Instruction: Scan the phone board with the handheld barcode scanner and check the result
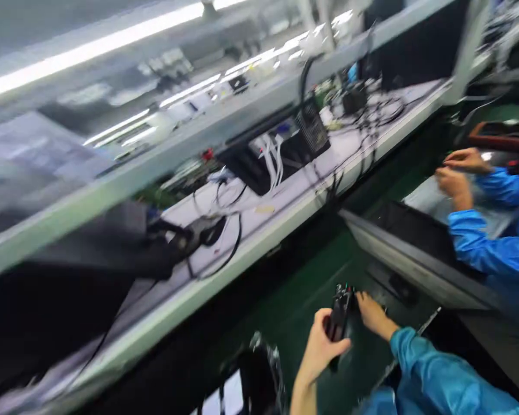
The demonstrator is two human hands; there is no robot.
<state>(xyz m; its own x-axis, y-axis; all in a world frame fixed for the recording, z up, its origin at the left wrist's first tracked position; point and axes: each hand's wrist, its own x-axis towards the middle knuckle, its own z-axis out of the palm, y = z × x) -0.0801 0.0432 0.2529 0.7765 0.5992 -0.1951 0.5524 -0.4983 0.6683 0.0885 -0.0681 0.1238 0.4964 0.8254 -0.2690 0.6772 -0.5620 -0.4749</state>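
Low in the head view, my left hand (322, 349) is wrapped round a slim black device (339, 317) with small metal parts at its top end. My right hand (372, 314) is just right of the device's upper end, fingers together near a small dark part; blur hides what they pinch, if anything. Both hands are over the dark green work surface (303, 294). A blue sleeve covers my right arm.
A grey bin (415, 265) stands to the right, with a co-worker's blue sleeves and hands (458, 178) beyond it. A white shelf (259, 225) with cables and a black holder (251, 167) runs diagonally above. Clear plastic wrap (270, 357) lies at the bottom.
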